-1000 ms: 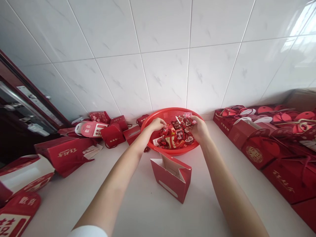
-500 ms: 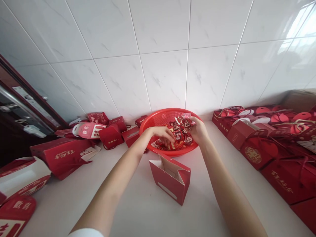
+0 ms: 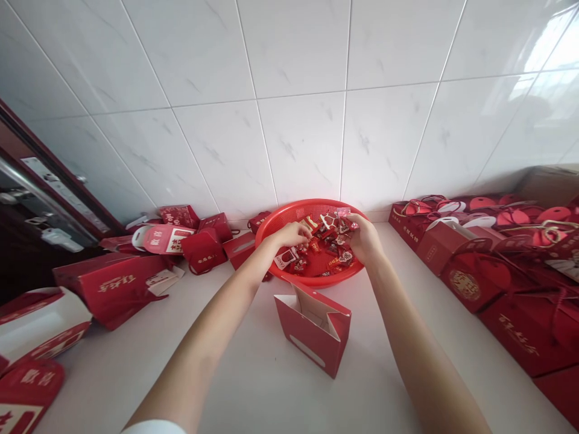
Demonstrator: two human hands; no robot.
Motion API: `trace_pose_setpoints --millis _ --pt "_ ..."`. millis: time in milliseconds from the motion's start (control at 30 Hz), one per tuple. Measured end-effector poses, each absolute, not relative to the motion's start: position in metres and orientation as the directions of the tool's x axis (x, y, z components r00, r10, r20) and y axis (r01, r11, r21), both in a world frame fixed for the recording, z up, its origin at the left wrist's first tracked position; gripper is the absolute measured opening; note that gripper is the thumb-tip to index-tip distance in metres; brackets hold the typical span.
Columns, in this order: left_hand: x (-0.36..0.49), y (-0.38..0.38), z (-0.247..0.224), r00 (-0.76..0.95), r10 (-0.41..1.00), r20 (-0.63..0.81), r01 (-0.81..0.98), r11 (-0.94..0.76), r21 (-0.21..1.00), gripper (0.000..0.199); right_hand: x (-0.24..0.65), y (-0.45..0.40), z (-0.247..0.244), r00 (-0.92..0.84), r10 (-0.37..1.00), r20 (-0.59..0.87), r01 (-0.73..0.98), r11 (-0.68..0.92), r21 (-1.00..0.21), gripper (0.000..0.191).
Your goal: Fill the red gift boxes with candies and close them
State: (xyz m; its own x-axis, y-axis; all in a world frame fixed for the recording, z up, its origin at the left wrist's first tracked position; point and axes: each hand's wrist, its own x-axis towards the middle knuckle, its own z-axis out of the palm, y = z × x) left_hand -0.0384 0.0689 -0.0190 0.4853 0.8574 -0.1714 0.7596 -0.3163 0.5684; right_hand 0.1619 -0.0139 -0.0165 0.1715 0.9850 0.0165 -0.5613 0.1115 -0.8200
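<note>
A red plastic basket [image 3: 312, 281] holds several wrapped candies [image 3: 335, 247]. Inside its left part, my left hand [image 3: 292, 235] has its fingers curled together around a red and gold wrapped candy [image 3: 310, 223]. My right hand [image 3: 363, 238] is over the right rim, closed on several wrapped candies [image 3: 344, 220], one in a pink wrapper. In front of the basket, nearer to me, stands a red gift box [image 3: 312, 337] with its top open; neither hand touches it.
Red gift boxes [image 3: 115, 283] lie loosely along the left side. Closed red boxes with cords [image 3: 465, 277] stand in rows on the right. Behind the basket is a tiled wall [image 3: 301, 144]; a dark door frame [image 3: 54, 187] stands at far left.
My left hand has moved up and to the left within the basket, with a candy at its fingertips, uncovering part of the basket's floor. My right hand has hardly moved.
</note>
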Motion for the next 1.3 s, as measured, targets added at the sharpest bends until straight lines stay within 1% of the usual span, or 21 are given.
trace_pose_setpoints --millis 67,133,267,467,533,600,700,800,900,1000,1067,1133,1200,1300 --pt "-0.041 0.069 -0.021 0.497 0.826 -0.268 0.791 -0.304 0.531 0.02 0.162 -0.014 -0.017 0.166 0.986 0.019 -0.563 0.111 -0.819 0.018" --pt "-0.041 0.067 -0.022 0.505 0.787 -0.356 0.814 -0.296 0.499 0.018 0.162 -0.014 -0.017 0.172 0.985 0.015 -0.567 0.112 -0.816 0.018" --pt "-0.035 0.061 -0.018 0.511 0.723 -0.465 0.843 -0.316 0.436 0.029 0.162 -0.014 -0.017 0.173 0.985 0.013 -0.567 0.11 -0.816 0.018" --pt "-0.025 0.05 -0.013 0.475 0.654 -0.589 0.879 -0.321 0.354 0.052 0.164 -0.013 -0.019 0.186 0.982 0.039 -0.534 0.134 -0.835 0.021" --pt "-0.025 0.049 -0.013 0.448 0.63 -0.635 0.894 -0.303 0.331 0.045 0.164 -0.013 -0.019 0.184 0.982 0.041 -0.528 0.134 -0.838 0.021" --pt "-0.026 0.048 -0.013 0.435 0.615 -0.657 0.9 -0.29 0.324 0.032 0.164 -0.013 -0.019 0.183 0.982 0.039 -0.529 0.132 -0.838 0.02" --pt "-0.027 0.047 -0.009 0.466 0.618 -0.633 0.884 -0.299 0.359 0.019 0.163 -0.013 -0.018 0.185 0.982 0.033 -0.543 0.13 -0.83 0.019" --pt "-0.024 0.044 -0.006 0.499 0.579 -0.644 0.866 -0.316 0.387 0.016 0.162 -0.014 -0.017 0.179 0.983 0.04 -0.541 0.133 -0.83 0.018" --pt "-0.021 0.04 -0.007 0.518 0.521 -0.679 0.856 -0.317 0.409 0.018 0.162 -0.015 -0.017 0.175 0.984 0.041 -0.53 0.13 -0.838 0.018" --pt "-0.02 0.04 -0.011 0.511 0.491 -0.706 0.859 -0.314 0.404 0.02 0.161 -0.015 -0.016 0.17 0.984 0.045 -0.529 0.13 -0.838 0.018" --pt "-0.023 0.041 -0.012 0.512 0.516 -0.686 0.859 -0.315 0.404 0.021 0.161 -0.016 -0.016 0.173 0.984 0.049 -0.53 0.135 -0.837 0.018" --pt "-0.026 0.045 -0.012 0.535 0.57 -0.623 0.843 -0.319 0.432 0.027 0.161 -0.015 -0.016 0.181 0.982 0.051 -0.524 0.14 -0.84 0.019" --pt "-0.03 0.05 -0.011 0.586 0.646 -0.489 0.796 -0.343 0.5 0.034 0.161 -0.015 -0.017 0.186 0.981 0.061 -0.513 0.15 -0.845 0.019" --pt "-0.034 0.058 -0.01 0.631 0.741 -0.229 0.695 -0.409 0.592 0.032 0.162 -0.013 -0.018 0.176 0.981 0.076 -0.506 0.157 -0.848 0.02"
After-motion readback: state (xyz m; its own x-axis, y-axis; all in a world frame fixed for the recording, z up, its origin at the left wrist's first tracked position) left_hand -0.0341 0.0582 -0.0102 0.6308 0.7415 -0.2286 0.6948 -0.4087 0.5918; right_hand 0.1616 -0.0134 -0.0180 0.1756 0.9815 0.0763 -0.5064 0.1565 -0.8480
